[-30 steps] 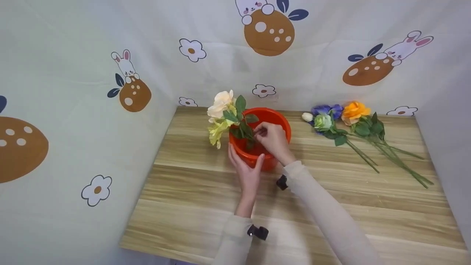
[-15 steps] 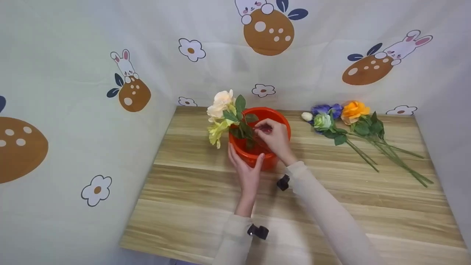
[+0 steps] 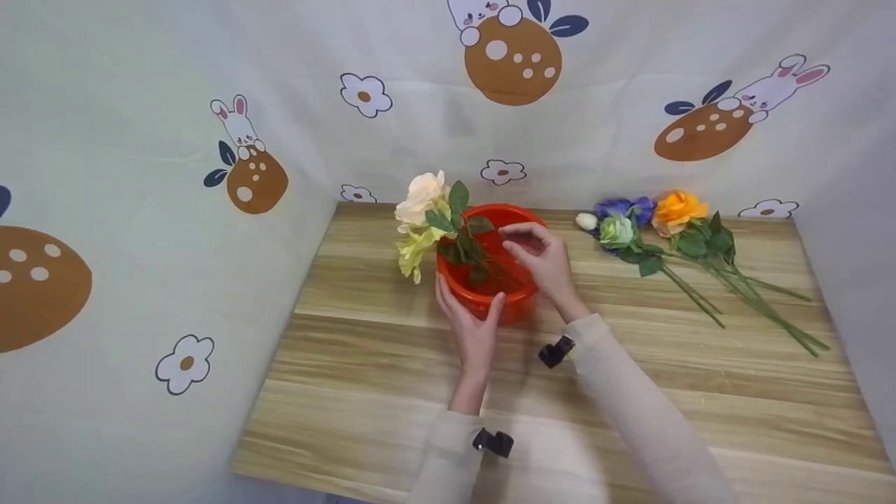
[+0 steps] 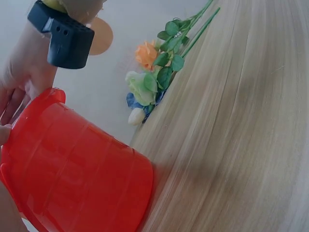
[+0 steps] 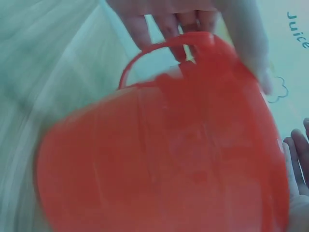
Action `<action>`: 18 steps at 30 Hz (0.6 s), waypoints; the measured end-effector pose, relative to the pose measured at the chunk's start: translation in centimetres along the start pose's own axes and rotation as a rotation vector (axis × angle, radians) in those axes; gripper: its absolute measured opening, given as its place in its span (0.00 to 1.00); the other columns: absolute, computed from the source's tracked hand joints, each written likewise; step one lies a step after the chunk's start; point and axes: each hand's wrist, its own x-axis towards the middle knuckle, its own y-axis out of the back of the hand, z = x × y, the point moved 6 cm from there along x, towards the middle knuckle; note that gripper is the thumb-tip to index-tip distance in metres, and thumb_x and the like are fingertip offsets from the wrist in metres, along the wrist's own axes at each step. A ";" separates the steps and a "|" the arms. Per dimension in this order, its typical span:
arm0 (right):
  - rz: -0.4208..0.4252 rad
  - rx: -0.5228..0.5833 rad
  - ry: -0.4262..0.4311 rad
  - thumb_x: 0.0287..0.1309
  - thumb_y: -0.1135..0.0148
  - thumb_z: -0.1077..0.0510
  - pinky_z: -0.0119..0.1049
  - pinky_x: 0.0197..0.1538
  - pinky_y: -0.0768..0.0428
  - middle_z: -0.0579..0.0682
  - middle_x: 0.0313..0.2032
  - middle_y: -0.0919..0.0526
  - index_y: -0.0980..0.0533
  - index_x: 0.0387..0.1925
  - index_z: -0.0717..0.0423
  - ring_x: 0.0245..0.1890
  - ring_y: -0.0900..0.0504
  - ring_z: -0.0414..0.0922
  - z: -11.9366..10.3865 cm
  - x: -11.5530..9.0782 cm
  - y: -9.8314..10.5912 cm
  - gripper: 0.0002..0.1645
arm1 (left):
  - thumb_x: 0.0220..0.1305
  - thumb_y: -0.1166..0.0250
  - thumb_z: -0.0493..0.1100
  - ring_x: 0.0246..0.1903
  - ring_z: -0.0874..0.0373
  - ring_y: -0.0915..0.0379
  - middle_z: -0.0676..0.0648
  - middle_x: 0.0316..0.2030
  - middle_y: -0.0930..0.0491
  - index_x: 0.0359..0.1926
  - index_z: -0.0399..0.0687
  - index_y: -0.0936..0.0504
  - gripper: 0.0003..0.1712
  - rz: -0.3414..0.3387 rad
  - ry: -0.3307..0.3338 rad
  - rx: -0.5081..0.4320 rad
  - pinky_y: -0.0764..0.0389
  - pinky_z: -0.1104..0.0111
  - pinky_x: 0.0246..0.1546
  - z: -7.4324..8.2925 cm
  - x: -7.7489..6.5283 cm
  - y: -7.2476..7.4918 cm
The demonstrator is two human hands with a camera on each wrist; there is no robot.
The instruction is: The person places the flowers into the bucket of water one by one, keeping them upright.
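Note:
A red bucket (image 3: 513,302) stands on the table, holding artificial flowers that lean over its left rim. They are a cream rose (image 3: 422,197) and a yellow-green bloom (image 3: 416,246) with green leaves; their stems slant down inside. My left hand (image 3: 473,336) rests against the near left side of the bucket (image 4: 82,169), thumb and fingers spread along its wall. Above the right part of the opening is my right hand (image 3: 549,262), with loosely bent fingers, nothing between them, apart from the stems. In the right wrist view the bucket (image 5: 164,154) covers part of its fingers (image 5: 166,24).
To the right on the wooden table (image 3: 392,364) lie more artificial flowers: an orange rose (image 3: 679,210), a pale green rose (image 3: 617,231), purple blooms (image 3: 625,207) and a white bud (image 3: 586,221). Their stems point toward the near right. A printed cloth (image 3: 420,140) hangs behind.
My right hand has let go of the flower stem and moved right, away from the leaves. The left hand, bucket and flowers look unchanged.

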 end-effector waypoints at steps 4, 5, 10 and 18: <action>0.062 0.012 0.033 0.58 0.32 0.67 0.32 0.54 0.17 0.58 0.48 0.13 0.19 0.48 0.69 0.50 0.15 0.49 -0.5 -0.3 2.2 0.16 | 0.55 0.24 0.50 0.76 0.47 0.53 0.43 0.78 0.55 0.78 0.44 0.56 0.62 -0.004 0.000 -0.004 0.45 0.50 0.76 0.0 0.0 0.1; 0.078 0.019 0.042 0.58 0.32 0.68 0.32 0.55 0.17 0.56 0.47 0.13 0.19 0.48 0.70 0.50 0.15 0.47 -0.6 -0.4 2.8 0.16 | 0.55 0.24 0.50 0.76 0.47 0.53 0.42 0.78 0.55 0.78 0.44 0.56 0.62 -0.005 -0.002 -0.010 0.46 0.49 0.76 0.0 -0.1 0.1; 0.151 0.079 0.063 0.57 0.32 0.69 0.31 0.53 0.16 0.49 0.46 0.12 0.21 0.48 0.73 0.49 0.15 0.42 -0.7 -0.7 6.4 0.17 | 0.55 0.24 0.51 0.77 0.46 0.54 0.41 0.78 0.55 0.78 0.43 0.56 0.62 -0.004 -0.005 -0.019 0.46 0.49 0.76 0.0 0.0 0.1; 0.271 0.112 0.126 0.58 0.36 0.73 0.27 0.46 0.16 0.45 0.43 0.11 0.24 0.47 0.80 0.45 0.13 0.41 -0.2 -1.8 13.2 0.16 | 0.56 0.24 0.50 0.77 0.47 0.55 0.43 0.78 0.55 0.79 0.44 0.56 0.62 -0.007 0.011 -0.020 0.47 0.48 0.77 0.0 -0.1 0.1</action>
